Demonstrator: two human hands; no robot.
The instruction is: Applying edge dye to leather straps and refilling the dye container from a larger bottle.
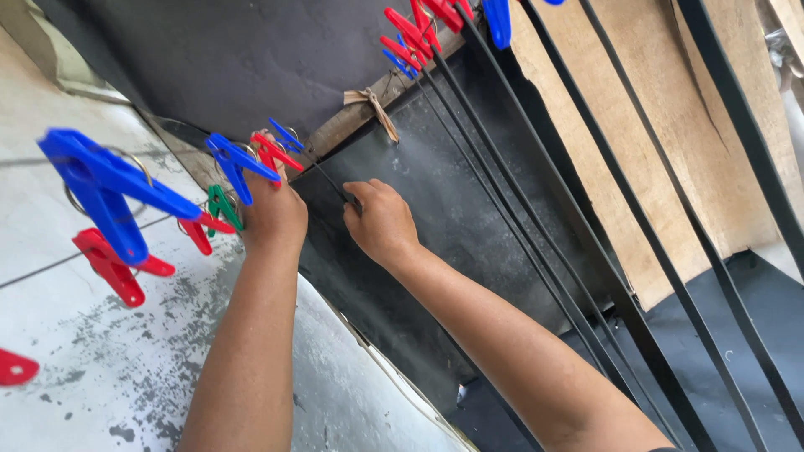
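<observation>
Both hands are reaching up to a thin clothesline (pixel 322 172) that is running across the view, hung with plastic clothespins. The left hand (pixel 272 213) is closing around a red clothespin (pixel 270 153) on the line, its fingers curled and its knuckles facing the camera; a blue clothespin (pixel 239 163) is sitting just beside it on the left, and a green clothespin (pixel 223 206) is hanging just below, near the wrist side of the hand. The right hand (pixel 381 222) is pinching the line itself a little way to the right of the red clothespin, thumb and fingers pressing together on the wire. A large blue clothespin (pixel 105 188) is hanging close to the camera at the left, with another red clothespin (pixel 113 264) beneath it. Further along, at the top of the view, a cluster of red and blue clothespins (pixel 414 33) is crowding the line. Behind the hands, a dark cloth (pixel 435 209) is draping down from a wooden beam (pixel 368 113), and black metal bars (pixel 603 251) are slanting across the right side. A pale concrete floor (pixel 109 377) is lying below at the left.
</observation>
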